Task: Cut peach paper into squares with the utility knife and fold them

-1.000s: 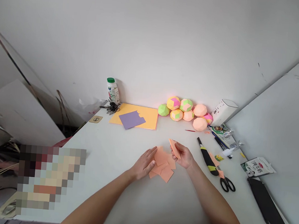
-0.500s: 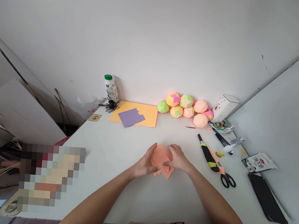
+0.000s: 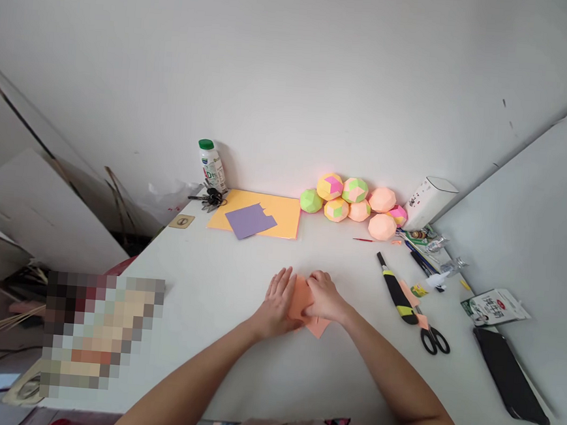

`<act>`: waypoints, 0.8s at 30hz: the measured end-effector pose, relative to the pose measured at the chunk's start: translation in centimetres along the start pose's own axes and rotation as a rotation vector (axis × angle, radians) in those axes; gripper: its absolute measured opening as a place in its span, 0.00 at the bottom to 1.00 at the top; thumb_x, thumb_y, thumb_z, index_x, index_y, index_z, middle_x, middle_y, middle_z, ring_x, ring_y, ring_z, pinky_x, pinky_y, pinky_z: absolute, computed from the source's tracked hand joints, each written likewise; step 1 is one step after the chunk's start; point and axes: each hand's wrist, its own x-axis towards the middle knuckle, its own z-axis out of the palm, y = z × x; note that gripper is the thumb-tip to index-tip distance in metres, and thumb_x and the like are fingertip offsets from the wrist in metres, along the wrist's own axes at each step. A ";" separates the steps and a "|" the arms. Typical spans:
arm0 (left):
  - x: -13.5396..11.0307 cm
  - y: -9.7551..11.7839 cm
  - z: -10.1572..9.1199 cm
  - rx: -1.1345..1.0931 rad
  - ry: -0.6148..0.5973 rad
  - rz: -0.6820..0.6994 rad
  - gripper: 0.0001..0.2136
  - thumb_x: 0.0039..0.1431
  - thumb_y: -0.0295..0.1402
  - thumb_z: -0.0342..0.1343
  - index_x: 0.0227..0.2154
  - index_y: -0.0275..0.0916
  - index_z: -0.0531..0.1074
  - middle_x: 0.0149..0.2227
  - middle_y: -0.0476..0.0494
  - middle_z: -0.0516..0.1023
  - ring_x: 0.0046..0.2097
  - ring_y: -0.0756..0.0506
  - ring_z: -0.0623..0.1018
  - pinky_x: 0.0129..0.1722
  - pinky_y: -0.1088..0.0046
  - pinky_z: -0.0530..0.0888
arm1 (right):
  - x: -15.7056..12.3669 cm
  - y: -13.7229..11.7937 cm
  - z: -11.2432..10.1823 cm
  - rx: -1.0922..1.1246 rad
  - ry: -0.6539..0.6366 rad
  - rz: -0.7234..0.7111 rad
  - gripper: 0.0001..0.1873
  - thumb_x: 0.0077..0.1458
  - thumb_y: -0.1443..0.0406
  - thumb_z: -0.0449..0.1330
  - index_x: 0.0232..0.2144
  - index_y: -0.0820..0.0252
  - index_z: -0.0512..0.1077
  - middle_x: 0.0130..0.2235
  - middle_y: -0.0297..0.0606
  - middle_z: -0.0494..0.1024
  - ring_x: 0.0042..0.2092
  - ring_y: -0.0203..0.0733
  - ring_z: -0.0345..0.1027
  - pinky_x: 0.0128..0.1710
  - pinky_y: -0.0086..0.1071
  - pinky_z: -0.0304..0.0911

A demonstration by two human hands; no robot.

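Observation:
Several peach-orange paper pieces lie in a small heap on the white table, some corners poking out at the near right side. My left hand rests against the heap's left side, its fingers stretched out and the thumb across the near edge. Over the right side, my right hand has curled fingers and a thumb on the paper pieces. Both hands hide much of the heap. Beyond them, against the wall, sit several faceted paper balls in peach, green, yellow and pink.
Purple card lies on a yellow-orange sheet near keys and a green-capped bottle. To the right are a utility knife, scissors, a glue bottle, a milk packet and a black case.
My hands have gone from cupping the heap to lying lower and flatter on it. The left hand's fingers have straightened and the right hand's have curled onto the paper.

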 end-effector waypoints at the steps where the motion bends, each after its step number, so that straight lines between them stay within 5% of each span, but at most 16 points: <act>1: 0.0 -0.1 0.1 0.036 -0.002 -0.038 0.55 0.47 0.46 0.62 0.64 0.37 0.24 0.67 0.26 0.36 0.66 0.28 0.38 0.61 0.42 0.47 | 0.1 0.0 -0.1 0.000 -0.004 -0.025 0.31 0.31 0.63 0.69 0.42 0.60 0.65 0.52 0.46 0.61 0.56 0.56 0.52 0.50 0.42 0.57; 5: -0.1 -0.5 0.3 0.133 -0.015 -0.130 0.58 0.43 0.55 0.59 0.64 0.30 0.29 0.66 0.23 0.37 0.66 0.28 0.39 0.61 0.43 0.44 | 0.7 0.0 -0.7 0.010 -0.056 -0.091 0.40 0.30 0.63 0.69 0.48 0.58 0.62 0.53 0.45 0.61 0.56 0.54 0.52 0.49 0.42 0.58; 12: 0.1 -0.5 0.1 0.078 -0.078 -0.168 0.56 0.43 0.59 0.56 0.63 0.25 0.38 0.65 0.20 0.44 0.66 0.26 0.44 0.61 0.43 0.46 | 0.6 -0.6 -1.0 0.021 -0.117 -0.097 0.21 0.34 0.67 0.65 0.35 0.58 0.67 0.40 0.42 0.71 0.45 0.53 0.63 0.37 0.38 0.61; 17: 0.1 -0.2 -0.5 -0.224 -0.020 -0.120 0.47 0.49 0.46 0.60 0.64 0.35 0.37 0.63 0.26 0.53 0.64 0.30 0.54 0.58 0.46 0.57 | -0.2 -0.4 -0.8 0.070 -0.093 -0.123 0.12 0.38 0.70 0.63 0.27 0.57 0.65 0.34 0.38 0.71 0.43 0.51 0.64 0.32 0.33 0.60; 20: 0.3 0.2 -0.7 -0.500 0.051 -0.178 0.40 0.54 0.35 0.56 0.64 0.44 0.37 0.59 0.32 0.60 0.50 0.40 0.72 0.44 0.58 0.72 | -0.6 0.0 -0.8 0.134 -0.071 -0.138 0.12 0.43 0.71 0.60 0.33 0.56 0.67 0.36 0.36 0.72 0.41 0.46 0.66 0.29 0.31 0.60; 24: 0.5 0.9 -1.2 -0.815 0.072 -0.283 0.36 0.54 0.30 0.55 0.62 0.47 0.44 0.54 0.39 0.65 0.33 0.51 0.73 0.32 0.69 0.74 | -1.0 0.8 -0.6 0.198 -0.046 -0.169 0.24 0.44 0.72 0.59 0.46 0.54 0.65 0.45 0.38 0.70 0.46 0.45 0.66 0.37 0.34 0.65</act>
